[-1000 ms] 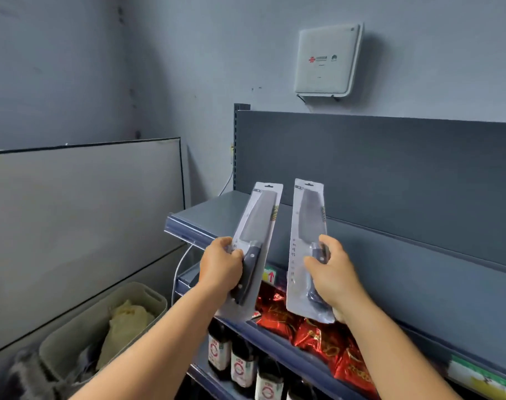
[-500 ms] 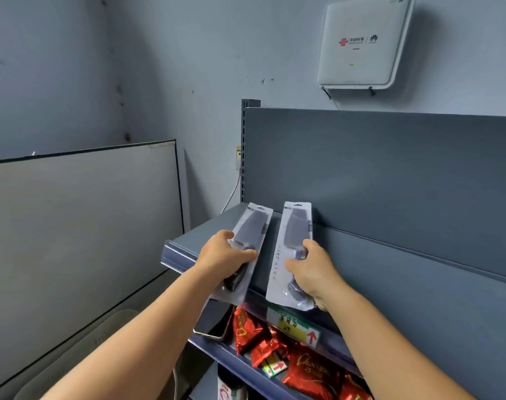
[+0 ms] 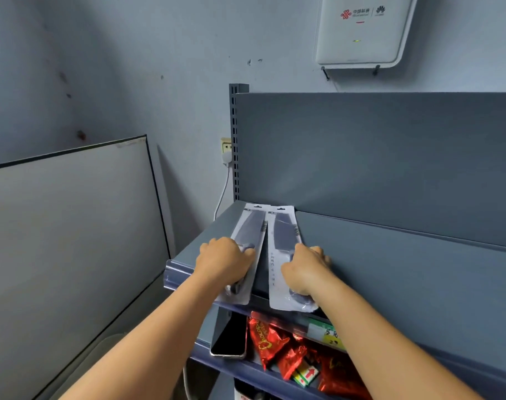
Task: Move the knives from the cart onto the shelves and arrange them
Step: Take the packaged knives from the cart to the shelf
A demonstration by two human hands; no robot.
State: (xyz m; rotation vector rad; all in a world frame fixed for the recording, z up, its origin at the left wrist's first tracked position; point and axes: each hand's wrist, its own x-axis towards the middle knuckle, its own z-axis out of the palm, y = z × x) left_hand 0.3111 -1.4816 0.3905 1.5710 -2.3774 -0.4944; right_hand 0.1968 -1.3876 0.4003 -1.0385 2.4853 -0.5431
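Two knives in clear blister packs on white cards lie flat on the top shelf [image 3: 390,278], dark blades pointing at its back panel, card tops touching, handle ends overhanging its front edge. My left hand [image 3: 226,259] curls over the left knife [image 3: 247,241] at the handle, gripping it. My right hand [image 3: 303,268] clasps the right knife [image 3: 283,243] likewise, knuckles up, both forearms reaching forward.
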